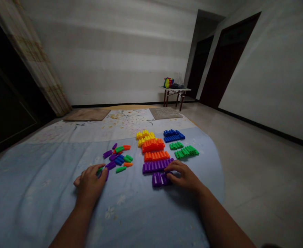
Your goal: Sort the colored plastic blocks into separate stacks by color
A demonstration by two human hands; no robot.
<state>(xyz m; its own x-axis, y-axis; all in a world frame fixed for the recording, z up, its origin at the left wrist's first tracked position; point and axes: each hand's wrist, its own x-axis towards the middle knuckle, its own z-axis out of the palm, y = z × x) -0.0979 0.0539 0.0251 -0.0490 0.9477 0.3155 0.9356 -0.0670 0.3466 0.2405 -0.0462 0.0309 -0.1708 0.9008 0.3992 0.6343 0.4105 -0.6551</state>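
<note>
Nearest to the cam are the 2 bare forearms [72, 220], which reach from the bottom edge over the light-blue cloth [131, 220]. The L hand [91, 179] is bent down at the near side of a loose pile [119, 160] of small plastic pcs, mixed purple, green, blue & orange; a bit of green and a bit of purple show at its fingers, but if they are gripped or only touched, I can't tell. The R hand [184, 174] has thumb & fingers curved at the right end of the short purple row [159, 179]; its fingertips partly cover the pcs, so the grip there is also unclear. Just behind lies the long purple row [154, 166], then 2 orange rows [155, 156] and the yellow rows [144, 137]. To the right, apart from these, are the green rows [187, 151] w/ the dark-blue rows [174, 136] behind.
</note>
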